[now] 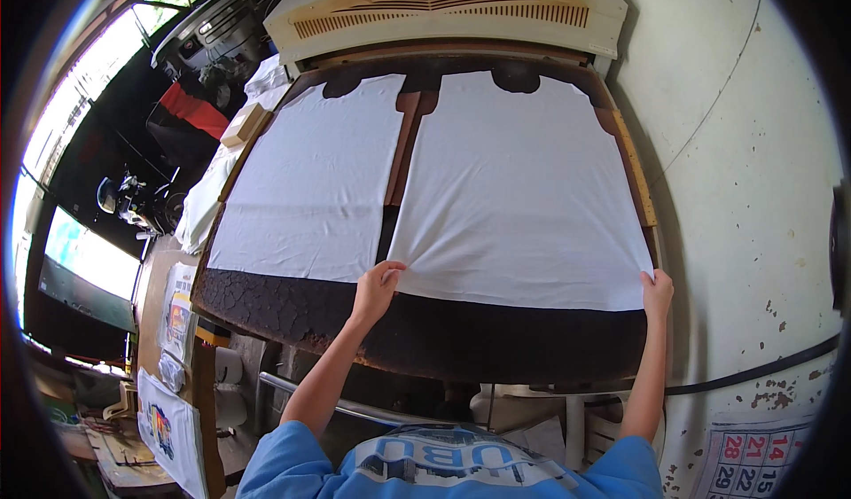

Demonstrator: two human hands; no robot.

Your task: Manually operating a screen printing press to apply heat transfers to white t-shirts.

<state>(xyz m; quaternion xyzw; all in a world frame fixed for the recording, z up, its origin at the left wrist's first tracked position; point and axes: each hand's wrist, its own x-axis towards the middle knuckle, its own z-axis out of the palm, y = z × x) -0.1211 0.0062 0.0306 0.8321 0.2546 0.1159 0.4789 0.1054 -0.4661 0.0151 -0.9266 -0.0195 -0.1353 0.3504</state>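
Two white fabric panels cut like shirt bodies lie side by side on a dark, cracked board. The right-hand fabric panel (pixel 527 189) has its near corners in my hands. My left hand (pixel 377 291) pinches its near left corner, and creases fan out from that grip. At the near right corner, my right hand (pixel 657 293) pinches the cloth by its edge. The left-hand fabric panel (pixel 306 189) lies mostly flat beside it, a cross crease showing, its near right corner next to my left hand. Both panels have curved neck cutouts at the far end.
The dark board (pixel 284 308) reaches under a beige machine hood (pixel 443 3) with vent slots. Along the right runs a white wall (pixel 745 127). A side table with printed white cloths (pixel 168 432) stands at the lower left, a motorcycle (pixel 137 202) beyond it. A metal rail (pixel 355 410) crosses below the board.
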